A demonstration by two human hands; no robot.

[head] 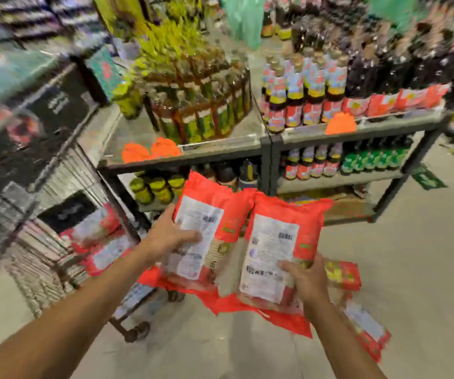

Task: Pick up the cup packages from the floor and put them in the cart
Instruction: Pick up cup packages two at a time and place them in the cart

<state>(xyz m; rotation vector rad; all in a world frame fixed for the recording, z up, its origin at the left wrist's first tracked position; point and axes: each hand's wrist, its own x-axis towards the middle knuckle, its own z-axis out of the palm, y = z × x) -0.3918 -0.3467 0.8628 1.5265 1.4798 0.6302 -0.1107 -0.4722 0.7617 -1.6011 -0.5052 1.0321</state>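
- Each cup package is held by one hand only. The left package [212, 203] and right package [272, 242] are slick film bags gripped low down, so I judge the tall upper halves could tip and slide free on the swing to the cart [64, 170] at 9 o'clock.
- The cart's wire rim sits high, and a bag carried low could snag on it.
- Bottle shelving [220, 151] stands close at 12 o'clock, where a wide swing might knock glass.
- The left hand [171, 236] clasps its bag's left edge, fingers laid across the label.
- The right hand [306, 280] grasps its bag's lower right edge, fingers curled over the front.
- Both bags hang mid-frame, touching side by side, above the floor.
- Stowed packages [97, 231] lie in the cart at 8 o'clock, and floor packages [365, 332] wait at 4 o'clock.
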